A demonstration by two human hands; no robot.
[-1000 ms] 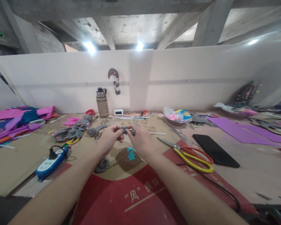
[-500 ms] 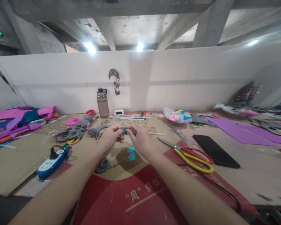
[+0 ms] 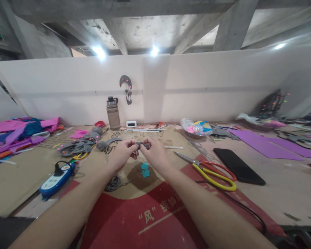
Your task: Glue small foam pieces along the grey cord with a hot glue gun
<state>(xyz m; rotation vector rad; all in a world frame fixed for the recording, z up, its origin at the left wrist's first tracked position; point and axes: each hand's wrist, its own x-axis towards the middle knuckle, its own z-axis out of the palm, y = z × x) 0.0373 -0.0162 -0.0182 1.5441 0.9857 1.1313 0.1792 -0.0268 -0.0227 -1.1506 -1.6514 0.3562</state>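
Between both hands is a small dark grey piece (image 3: pixel 139 145), possibly felt, mostly covered by the fingers. My left hand (image 3: pixel 124 152) pinches its left side with thumb and fingertips. On its right side, my right hand (image 3: pixel 152 151) grips with thumb and forefinger. Below the hands, turquoise flower-like cutouts (image 3: pixel 145 170) lie on the brown cardboard (image 3: pixel 129 192). A loose coil of grey yarn (image 3: pixel 114 183) rests beside my left wrist, its tail trailing to the right.
Scissors (image 3: pixel 215 173) with red and yellow handles lie right of my arm, beside a black phone (image 3: pixel 238 166). At left are a power strip (image 3: pixel 57 181) and grey felt pieces (image 3: pixel 77 147). A bottle (image 3: pixel 113 114) and small clock (image 3: pixel 131 124) stand at the back.
The hands stay together at nearly the same spot, with the fingers shifting slightly on the grey piece. The view has moved a little.
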